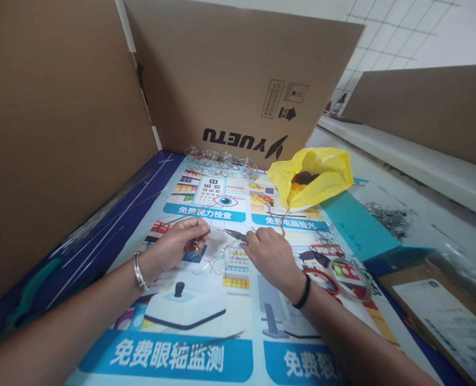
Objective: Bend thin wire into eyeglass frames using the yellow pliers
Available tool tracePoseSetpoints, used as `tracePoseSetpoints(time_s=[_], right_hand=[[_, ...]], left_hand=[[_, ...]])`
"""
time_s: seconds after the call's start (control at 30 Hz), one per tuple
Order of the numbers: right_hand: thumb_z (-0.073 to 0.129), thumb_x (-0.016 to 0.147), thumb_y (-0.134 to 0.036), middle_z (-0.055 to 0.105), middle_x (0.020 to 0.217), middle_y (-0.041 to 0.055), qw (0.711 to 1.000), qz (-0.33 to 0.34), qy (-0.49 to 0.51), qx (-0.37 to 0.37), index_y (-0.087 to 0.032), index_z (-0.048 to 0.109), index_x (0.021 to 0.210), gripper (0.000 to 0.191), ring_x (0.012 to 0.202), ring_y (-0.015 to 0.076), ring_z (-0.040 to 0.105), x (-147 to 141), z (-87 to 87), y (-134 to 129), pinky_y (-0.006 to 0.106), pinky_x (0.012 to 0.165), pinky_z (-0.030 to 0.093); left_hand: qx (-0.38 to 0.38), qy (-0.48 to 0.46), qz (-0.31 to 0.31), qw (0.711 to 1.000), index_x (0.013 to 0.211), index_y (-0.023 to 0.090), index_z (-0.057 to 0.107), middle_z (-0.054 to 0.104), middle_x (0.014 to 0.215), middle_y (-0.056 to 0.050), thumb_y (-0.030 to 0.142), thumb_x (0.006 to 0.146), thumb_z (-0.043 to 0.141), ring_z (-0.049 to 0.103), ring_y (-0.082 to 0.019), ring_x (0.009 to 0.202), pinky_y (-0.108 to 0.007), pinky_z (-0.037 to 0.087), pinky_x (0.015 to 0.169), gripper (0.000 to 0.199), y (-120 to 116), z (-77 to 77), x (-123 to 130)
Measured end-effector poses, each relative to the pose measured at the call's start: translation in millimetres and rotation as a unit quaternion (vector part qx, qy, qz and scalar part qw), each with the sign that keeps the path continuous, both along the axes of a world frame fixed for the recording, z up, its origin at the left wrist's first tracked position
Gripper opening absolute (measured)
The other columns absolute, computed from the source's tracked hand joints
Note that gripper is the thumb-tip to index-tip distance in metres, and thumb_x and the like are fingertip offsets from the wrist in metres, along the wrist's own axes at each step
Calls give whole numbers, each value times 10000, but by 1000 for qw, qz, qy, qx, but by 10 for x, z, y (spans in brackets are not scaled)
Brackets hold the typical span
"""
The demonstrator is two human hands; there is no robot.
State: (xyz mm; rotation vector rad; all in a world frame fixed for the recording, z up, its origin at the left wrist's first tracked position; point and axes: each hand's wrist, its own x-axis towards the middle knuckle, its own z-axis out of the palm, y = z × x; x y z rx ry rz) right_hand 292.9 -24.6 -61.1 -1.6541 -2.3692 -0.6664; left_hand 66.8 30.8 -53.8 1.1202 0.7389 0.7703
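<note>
My left hand, with a silver bangle on its wrist, pinches a thin clear wire or thread above a printed poster that covers the table. My right hand, a black band on its wrist, grips small dark pliers whose tip meets the wire between the two hands. Loose loops of clear wire hang just under the hands.
A yellow plastic bag with coloured pieces stands behind my right hand. Tangled wire pieces lie along the cardboard wall at the back. A ring of tape and a teal box sit at the right.
</note>
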Motion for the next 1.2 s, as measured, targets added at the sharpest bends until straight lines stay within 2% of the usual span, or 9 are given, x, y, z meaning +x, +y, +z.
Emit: tracePoseSetpoints(time_s=[0.2,0.33,0.5,0.73,0.87,1.0,1.1,1.2], right_hand=[[412,919,-366,554,786,63,1000,23,8,12,-190,565,870,239,770,197,463,-2,4,-11,314,652,274],[438,911,-348,559,771,62,1000,14,-15,-2,-186,569,853,217,752,196,463,5,-17,20,314,634,270],[444,910,-336,562,788,66,999,7,-34,-4,-185,573,880,201,754,196,458,24,-31,54,319,626,272],[427,906,-191,551,789,71,996,50,-68,25,-169,578,959,161,761,201,433,100,19,72,330,634,258],[417,918,-290,547,775,71,998,30,-25,50,-183,592,924,205,763,205,442,173,87,88,329,653,280],[429,910,-372,577,787,68,992,9,97,76,-178,603,878,263,793,196,486,262,136,110,307,700,341],[441,904,-358,596,825,71,983,39,164,73,-173,605,932,249,816,186,510,271,184,85,293,720,370],[453,896,-356,590,803,68,983,86,152,56,-182,617,892,240,797,184,506,210,242,25,292,703,367]], left_hand=[[1,-2,10,1000,709,152,541,531,616,17,303,796,610,467,-70,489,-200,365,471,188,-3,6,14],[-3,-13,48,999,691,152,538,533,610,12,306,763,638,469,-73,494,-190,345,451,197,3,30,25],[-11,-17,51,999,709,151,551,545,622,6,297,751,651,479,-74,499,-183,346,444,182,6,8,30],[-23,-15,75,997,719,152,552,557,637,8,298,743,661,496,-71,507,-171,356,448,183,28,-35,24],[-24,-11,81,996,718,151,553,548,615,16,306,732,666,489,-64,488,-164,345,432,192,24,-21,26],[-4,26,70,997,683,152,541,524,583,26,314,740,646,466,-65,467,-176,346,432,202,4,-7,40],[21,62,55,996,649,157,531,516,571,30,317,746,625,449,-70,459,-191,350,440,210,-27,14,63],[26,95,35,995,617,160,527,488,525,37,332,750,603,421,-73,443,-199,340,443,230,-68,50,89]])
